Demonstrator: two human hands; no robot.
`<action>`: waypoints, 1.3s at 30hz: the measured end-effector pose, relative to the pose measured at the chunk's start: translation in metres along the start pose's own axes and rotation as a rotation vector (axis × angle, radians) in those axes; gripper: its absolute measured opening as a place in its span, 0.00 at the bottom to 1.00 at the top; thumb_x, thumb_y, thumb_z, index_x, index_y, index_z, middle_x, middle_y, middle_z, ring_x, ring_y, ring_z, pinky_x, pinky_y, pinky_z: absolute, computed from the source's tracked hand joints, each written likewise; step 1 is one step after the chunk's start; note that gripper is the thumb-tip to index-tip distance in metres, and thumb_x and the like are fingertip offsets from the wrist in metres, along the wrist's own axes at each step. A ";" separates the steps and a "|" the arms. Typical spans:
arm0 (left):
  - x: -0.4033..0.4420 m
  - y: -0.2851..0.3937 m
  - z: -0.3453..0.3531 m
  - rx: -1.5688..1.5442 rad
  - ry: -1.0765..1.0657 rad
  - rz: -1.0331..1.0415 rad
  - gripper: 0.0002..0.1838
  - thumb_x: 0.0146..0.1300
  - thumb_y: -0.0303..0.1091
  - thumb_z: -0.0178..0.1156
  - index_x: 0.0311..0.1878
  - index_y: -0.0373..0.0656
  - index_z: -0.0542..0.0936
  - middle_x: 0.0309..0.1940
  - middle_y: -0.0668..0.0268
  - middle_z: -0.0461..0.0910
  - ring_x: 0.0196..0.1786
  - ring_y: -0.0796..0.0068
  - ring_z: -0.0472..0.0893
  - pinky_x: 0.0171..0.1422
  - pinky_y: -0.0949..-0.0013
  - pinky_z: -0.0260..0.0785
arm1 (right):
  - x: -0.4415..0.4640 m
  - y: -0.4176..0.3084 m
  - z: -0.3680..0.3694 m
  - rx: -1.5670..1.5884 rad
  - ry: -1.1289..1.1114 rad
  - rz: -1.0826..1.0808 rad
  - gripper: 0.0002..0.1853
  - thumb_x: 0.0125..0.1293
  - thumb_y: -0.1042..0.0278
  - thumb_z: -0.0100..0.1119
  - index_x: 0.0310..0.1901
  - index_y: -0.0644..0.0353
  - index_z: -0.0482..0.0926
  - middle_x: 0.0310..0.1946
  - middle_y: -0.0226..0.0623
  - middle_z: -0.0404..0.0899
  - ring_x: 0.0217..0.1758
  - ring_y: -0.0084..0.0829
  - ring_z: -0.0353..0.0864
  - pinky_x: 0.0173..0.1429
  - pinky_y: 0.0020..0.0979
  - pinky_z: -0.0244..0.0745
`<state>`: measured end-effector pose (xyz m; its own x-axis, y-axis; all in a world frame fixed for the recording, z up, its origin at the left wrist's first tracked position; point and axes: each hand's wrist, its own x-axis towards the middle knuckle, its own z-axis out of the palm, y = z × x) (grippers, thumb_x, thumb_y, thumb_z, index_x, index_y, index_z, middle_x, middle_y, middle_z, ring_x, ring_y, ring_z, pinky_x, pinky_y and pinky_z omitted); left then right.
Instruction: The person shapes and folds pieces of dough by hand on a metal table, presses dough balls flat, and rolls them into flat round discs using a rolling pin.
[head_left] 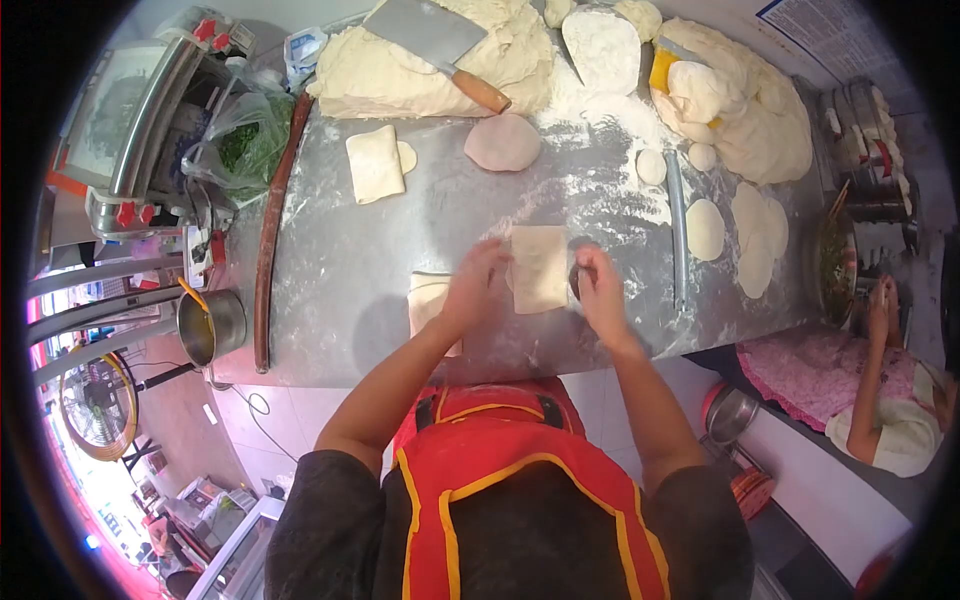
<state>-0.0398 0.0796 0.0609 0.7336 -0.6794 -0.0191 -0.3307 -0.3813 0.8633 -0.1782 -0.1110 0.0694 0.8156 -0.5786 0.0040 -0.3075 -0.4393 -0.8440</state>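
Observation:
A rectangular folded sheet of dough (540,268) lies on the floury metal table between my hands. On its left, my left hand (478,282) is slightly blurred, palm down, with its fingers apart at the dough's edge. My right hand (601,295) is at the other side, fingers curled together by a small dark rounded object (575,270) that they partly hide. Under my left forearm another folded dough piece (427,295) is partly covered. Farther up lie one more folded piece (376,165) and a pinkish dough round (503,142).
A wooden-handled cleaver (440,45) rests on a large dough mass (350,75). A long brown rod (278,240) lies left, a thin grey rod (678,230) right, near flattened dough rounds (705,230). Another person (885,410) is at far right. A metal pot (212,328) stands left.

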 end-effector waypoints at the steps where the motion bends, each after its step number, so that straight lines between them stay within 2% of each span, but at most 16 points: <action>1: 0.009 0.001 0.002 -0.090 0.007 -0.130 0.15 0.59 0.28 0.60 0.50 0.42 0.82 0.56 0.52 0.80 0.59 0.54 0.77 0.63 0.57 0.69 | 0.011 -0.002 0.004 0.052 -0.010 0.073 0.13 0.59 0.81 0.54 0.48 0.65 0.76 0.50 0.47 0.79 0.51 0.41 0.81 0.55 0.36 0.75; 3: 0.035 0.003 0.009 -0.272 0.020 -0.391 0.15 0.60 0.30 0.61 0.51 0.41 0.82 0.53 0.51 0.81 0.53 0.56 0.82 0.57 0.60 0.73 | 0.034 -0.007 0.018 0.156 -0.030 0.217 0.17 0.58 0.75 0.61 0.51 0.65 0.77 0.47 0.50 0.80 0.48 0.44 0.83 0.53 0.38 0.76; 6: 0.063 0.025 0.007 -0.249 -0.197 -0.533 0.17 0.60 0.30 0.62 0.52 0.32 0.80 0.50 0.53 0.82 0.47 0.68 0.83 0.49 0.69 0.75 | 0.063 -0.011 0.023 -0.033 -0.229 0.293 0.20 0.55 0.71 0.66 0.51 0.66 0.78 0.49 0.50 0.81 0.46 0.43 0.84 0.50 0.38 0.77; 9: 0.073 0.029 0.001 -0.232 -0.373 -0.494 0.18 0.58 0.31 0.63 0.51 0.34 0.81 0.50 0.52 0.82 0.49 0.63 0.83 0.53 0.64 0.75 | 0.069 -0.031 0.010 0.017 -0.385 0.352 0.16 0.58 0.72 0.63 0.49 0.65 0.79 0.52 0.51 0.79 0.52 0.44 0.82 0.54 0.37 0.75; 12: 0.044 0.031 0.003 0.173 -0.126 0.079 0.20 0.58 0.29 0.62 0.55 0.37 0.80 0.52 0.51 0.81 0.55 0.58 0.80 0.58 0.58 0.72 | 0.037 -0.054 -0.007 -0.207 -0.270 0.007 0.16 0.61 0.72 0.60 0.51 0.65 0.79 0.59 0.52 0.75 0.61 0.46 0.76 0.62 0.37 0.71; 15: 0.001 0.023 0.017 0.293 -0.127 0.250 0.26 0.58 0.29 0.58 0.63 0.38 0.74 0.62 0.51 0.75 0.67 0.55 0.71 0.70 0.53 0.62 | 0.002 -0.034 -0.003 -0.451 -0.284 -0.319 0.20 0.62 0.70 0.59 0.56 0.68 0.76 0.64 0.51 0.70 0.68 0.49 0.68 0.71 0.40 0.64; 18: -0.022 0.025 0.027 0.525 -0.113 0.397 0.32 0.62 0.32 0.54 0.70 0.34 0.64 0.70 0.49 0.66 0.74 0.54 0.62 0.77 0.54 0.54 | -0.020 -0.026 0.008 -0.535 -0.287 -0.395 0.26 0.64 0.65 0.59 0.62 0.69 0.71 0.67 0.50 0.67 0.72 0.51 0.64 0.75 0.46 0.58; 21: -0.024 0.021 0.031 0.558 -0.208 0.348 0.35 0.64 0.35 0.53 0.72 0.31 0.59 0.75 0.49 0.56 0.78 0.53 0.56 0.80 0.54 0.46 | -0.031 -0.028 0.017 -0.435 -0.232 -0.360 0.28 0.66 0.64 0.57 0.65 0.68 0.68 0.68 0.49 0.66 0.74 0.53 0.60 0.77 0.49 0.53; 24: -0.013 0.020 0.036 0.625 -0.232 0.308 0.34 0.66 0.37 0.52 0.72 0.32 0.59 0.76 0.51 0.55 0.78 0.55 0.54 0.81 0.54 0.44 | -0.026 -0.026 0.025 -0.530 -0.202 -0.350 0.28 0.66 0.64 0.57 0.66 0.67 0.68 0.69 0.50 0.66 0.76 0.47 0.59 0.77 0.51 0.52; 27: -0.006 0.023 0.027 0.575 -0.301 0.283 0.31 0.68 0.36 0.50 0.72 0.32 0.61 0.75 0.49 0.56 0.78 0.53 0.54 0.81 0.55 0.43 | -0.011 -0.031 0.013 -0.722 -0.280 -0.412 0.26 0.65 0.64 0.59 0.62 0.67 0.73 0.64 0.52 0.71 0.69 0.45 0.68 0.72 0.46 0.62; 30: -0.002 0.019 0.004 -0.038 -0.277 0.111 0.26 0.70 0.36 0.50 0.68 0.32 0.67 0.68 0.47 0.67 0.73 0.47 0.63 0.77 0.55 0.53 | 0.027 -0.024 -0.009 -0.185 -0.310 -0.024 0.24 0.61 0.64 0.63 0.57 0.67 0.76 0.51 0.50 0.80 0.54 0.45 0.79 0.59 0.41 0.73; 33: -0.017 0.030 -0.012 0.045 -0.038 -0.227 0.22 0.71 0.39 0.51 0.62 0.35 0.73 0.56 0.50 0.78 0.61 0.52 0.76 0.65 0.57 0.68 | 0.067 -0.013 0.010 -0.142 -0.305 0.096 0.21 0.56 0.58 0.67 0.46 0.66 0.82 0.41 0.46 0.82 0.42 0.46 0.81 0.50 0.41 0.75; 34: -0.021 0.034 -0.015 -0.120 -0.104 -0.390 0.22 0.71 0.39 0.51 0.61 0.35 0.74 0.54 0.53 0.78 0.58 0.57 0.77 0.60 0.59 0.69 | 0.077 -0.016 0.020 -0.272 -0.475 -0.026 0.21 0.48 0.57 0.70 0.41 0.63 0.84 0.40 0.47 0.82 0.42 0.46 0.82 0.51 0.40 0.75; 36: -0.032 0.042 -0.015 -0.458 -0.238 -0.712 0.21 0.70 0.40 0.53 0.59 0.35 0.75 0.49 0.58 0.80 0.51 0.65 0.79 0.52 0.63 0.73 | 0.089 -0.028 0.046 -0.352 -0.751 -0.203 0.21 0.46 0.58 0.70 0.41 0.61 0.84 0.41 0.47 0.82 0.43 0.47 0.81 0.51 0.40 0.75; 37: -0.045 0.021 -0.005 -0.427 -0.344 -0.647 0.21 0.70 0.41 0.54 0.58 0.35 0.75 0.48 0.59 0.80 0.50 0.68 0.78 0.51 0.64 0.73 | 0.088 -0.035 0.058 -0.391 -0.891 -0.286 0.21 0.44 0.59 0.70 0.41 0.60 0.84 0.41 0.48 0.82 0.43 0.47 0.81 0.52 0.40 0.75; 39: -0.061 -0.023 0.011 -0.458 -0.451 -0.588 0.21 0.69 0.41 0.55 0.57 0.34 0.75 0.48 0.60 0.79 0.48 0.71 0.77 0.48 0.66 0.72 | 0.081 -0.047 0.078 -0.458 -0.845 -0.494 0.21 0.43 0.60 0.70 0.41 0.59 0.84 0.39 0.47 0.82 0.42 0.45 0.81 0.50 0.39 0.75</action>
<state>-0.0841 0.1228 0.0366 0.3729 -0.6716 -0.6402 0.3703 -0.5249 0.7664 -0.0596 -0.0834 0.0675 0.9200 0.3173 -0.2299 0.1374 -0.8106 -0.5693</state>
